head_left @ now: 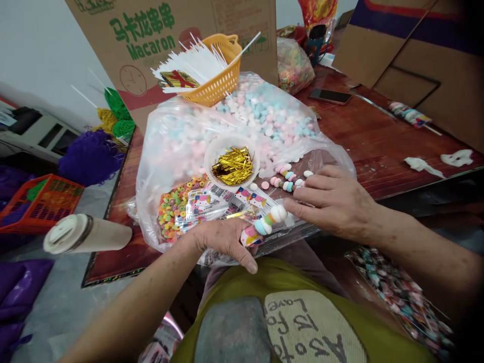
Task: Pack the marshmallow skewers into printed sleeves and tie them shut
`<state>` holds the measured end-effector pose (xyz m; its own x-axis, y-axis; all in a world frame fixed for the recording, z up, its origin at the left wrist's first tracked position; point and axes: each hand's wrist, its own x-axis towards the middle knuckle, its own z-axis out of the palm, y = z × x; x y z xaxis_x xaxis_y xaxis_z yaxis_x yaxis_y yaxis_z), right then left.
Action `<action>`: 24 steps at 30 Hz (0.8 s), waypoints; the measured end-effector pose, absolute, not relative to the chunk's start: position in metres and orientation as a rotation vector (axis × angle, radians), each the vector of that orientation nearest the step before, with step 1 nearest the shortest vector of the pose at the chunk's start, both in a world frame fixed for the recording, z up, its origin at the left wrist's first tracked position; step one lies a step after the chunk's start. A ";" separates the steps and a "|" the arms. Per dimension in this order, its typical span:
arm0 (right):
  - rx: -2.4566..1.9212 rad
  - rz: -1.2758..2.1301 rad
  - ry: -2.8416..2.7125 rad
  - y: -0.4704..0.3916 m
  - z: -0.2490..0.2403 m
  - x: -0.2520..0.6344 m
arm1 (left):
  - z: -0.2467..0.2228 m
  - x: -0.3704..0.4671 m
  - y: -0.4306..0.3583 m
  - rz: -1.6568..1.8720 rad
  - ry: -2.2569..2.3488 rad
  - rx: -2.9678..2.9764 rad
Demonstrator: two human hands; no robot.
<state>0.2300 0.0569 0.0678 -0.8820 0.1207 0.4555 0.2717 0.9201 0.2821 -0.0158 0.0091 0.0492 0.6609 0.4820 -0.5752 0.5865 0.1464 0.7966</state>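
Observation:
My left hand [227, 243] is closed around the lower end of a candy skewer [264, 225], where a colourful printed label [249, 236] shows. Pale blue, green-orange and white pieces sit along the skewer, which tilts up to the right. Close to its white tip is my right hand [333, 199], with its fingers stretched out and apart and nothing visible in them. Beside those fingers lie strung candies [286, 177] and loose pink and white pieces. Printed packets [212, 201] and fruit-coloured ring candies [172, 209] lie in front of a white bowl [209, 156] of gold tinsel strips [233, 166].
A large clear bag of pastel candies [264, 111] covers the table's middle. Behind it are a yellow basket [215, 88] of white sticks and a cardboard box [257, 45]. A lidded cup [94, 234] is at left, a phone [330, 96] and finished skewer [408, 114] at right.

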 end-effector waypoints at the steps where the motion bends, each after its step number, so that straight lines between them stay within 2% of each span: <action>1: -0.251 -0.501 -2.614 0.057 0.070 0.230 | 0.049 -0.016 0.010 -0.108 0.912 1.472; 8: -0.145 -0.538 -2.485 0.058 0.061 0.235 | 0.046 -0.014 0.014 -0.050 0.728 1.285; 11: -0.183 -0.399 -2.528 0.053 0.041 0.238 | 0.051 -0.020 0.015 -0.064 0.877 1.374; 19: -0.478 -0.057 -2.593 0.024 0.009 0.226 | 0.054 0.011 0.004 -0.362 1.487 2.244; 24: -0.670 -0.120 -2.589 0.033 0.008 0.229 | 0.061 0.007 0.007 -0.255 1.451 2.206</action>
<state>0.2294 0.0329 0.0084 -0.7752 0.4380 0.4551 0.4783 0.8777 -0.0300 0.0069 0.0066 0.0608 0.4191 0.8116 -0.4071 0.9017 -0.3195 0.2913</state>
